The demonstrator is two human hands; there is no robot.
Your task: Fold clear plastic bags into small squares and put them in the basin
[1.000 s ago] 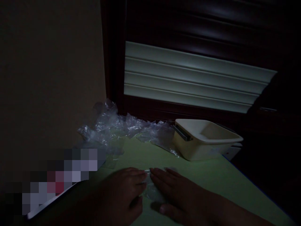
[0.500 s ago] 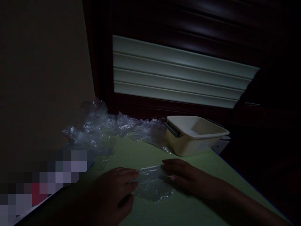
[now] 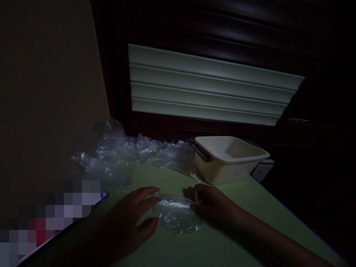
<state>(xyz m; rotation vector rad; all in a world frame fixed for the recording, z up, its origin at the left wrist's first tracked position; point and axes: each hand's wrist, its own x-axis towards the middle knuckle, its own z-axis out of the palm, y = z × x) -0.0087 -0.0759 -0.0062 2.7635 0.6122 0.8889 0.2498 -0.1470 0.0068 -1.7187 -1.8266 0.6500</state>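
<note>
A clear plastic bag (image 3: 179,217) lies on the green tabletop (image 3: 178,252) between my hands. My left hand (image 3: 139,213) rests at the bag's left edge with its fingers apart, the fingertips touching the plastic. At the upper right corner, my right hand (image 3: 211,202) is closed, its thumb and curled fingers pinching the bag's edge. The scene is dim, so fine detail of the bag is lost.
A cream plastic bin (image 3: 225,167) with dark handles stands at the back right. Crumpled clear plastic bags (image 3: 116,148) are heaped along the back left. Behind them is a dark frame with pale slats (image 3: 211,85). A blurred-out patch covers the left edge.
My right hand has gone from lying with fingers extended to closed on the bag's edge. My left hand's fingers have spread a little and shifted up. The bag's top edge has lifted slightly.
</note>
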